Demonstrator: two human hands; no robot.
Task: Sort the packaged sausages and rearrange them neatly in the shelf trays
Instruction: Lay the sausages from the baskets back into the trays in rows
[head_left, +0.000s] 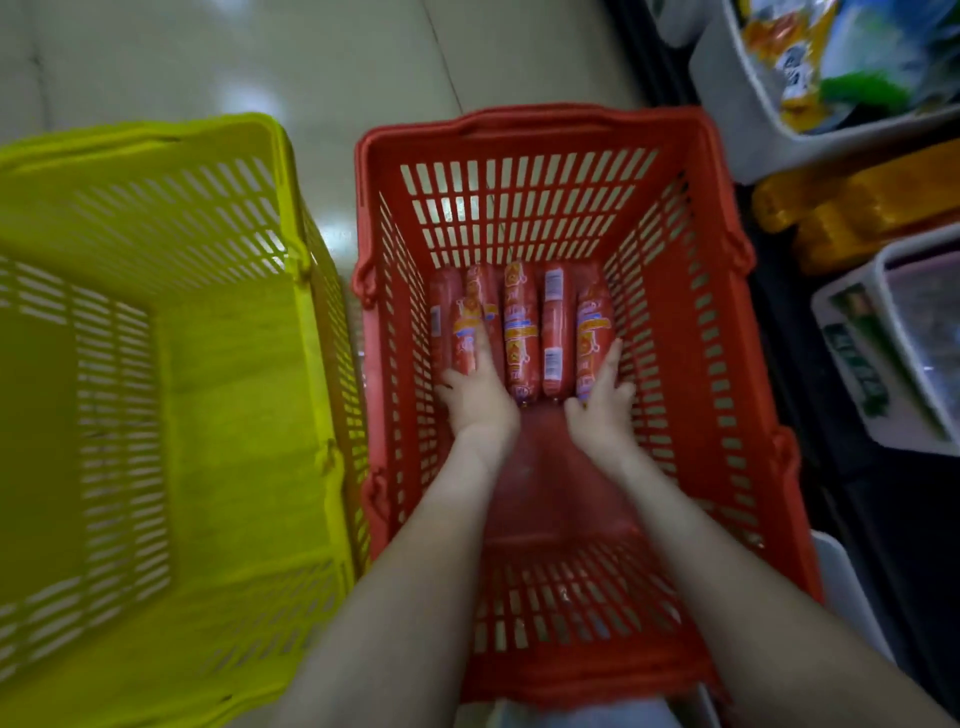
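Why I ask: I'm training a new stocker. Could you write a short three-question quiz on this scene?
1. True or false: the sausage packs lie in the yellow basket.
2. Where are the left hand and the right hand? A) inside the red basket B) on a shelf tray C) on the floor
3. Which hand touches the rightmost pack?

Key: 1 false, they lie in the red basket. 2 A. 3 the right hand; the left hand rests on packs further left.

sausages (521, 332): 6 | red basket (530, 130): 1 | yellow basket (156, 135): 1
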